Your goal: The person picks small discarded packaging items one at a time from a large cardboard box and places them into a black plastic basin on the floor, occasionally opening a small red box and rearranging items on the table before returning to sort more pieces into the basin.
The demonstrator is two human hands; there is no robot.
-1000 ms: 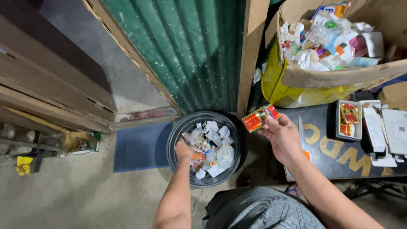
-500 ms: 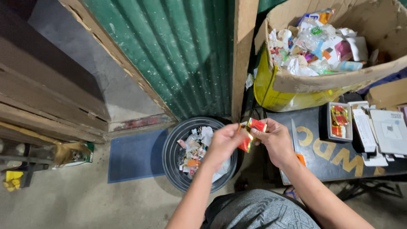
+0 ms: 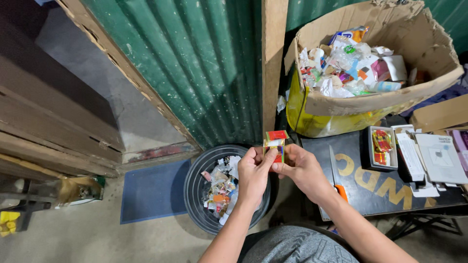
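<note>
**Both hands pinch small red box above bin**

Grey shorts (image 3: 297, 246) at bottom edge, forearms reaching up from there. Left hand (image 3: 253, 173) and right hand (image 3: 302, 170) meet at frame centre, both closed on a small red box (image 3: 275, 144): left thumb and fingers pinch its left side, right fingertips pinch its right side and lower edge. Box stands upright, top flap open, shiny red-and-gold faces, held just above the right rim of the bin (image 3: 195, 182). Bin is round, dark, on the floor, partly full of paper and wrapper scraps. Blue mat (image 3: 153, 190) just left of the bin. Right of the hands, a dark table (image 3: 385, 192) with a knife (image 3: 336, 175), orange handle, blade pointing away; an open tray (image 3: 379, 148) with red packets; white cartons (image 3: 429, 158) beside it. Further back, a wooden post (image 3: 273, 63) and green corrugated wall (image 3: 204, 63). Top right, a torn cardboard box (image 3: 390, 92) heaped with wrappers, a yellow bag (image 3: 307, 119) under it.
</note>
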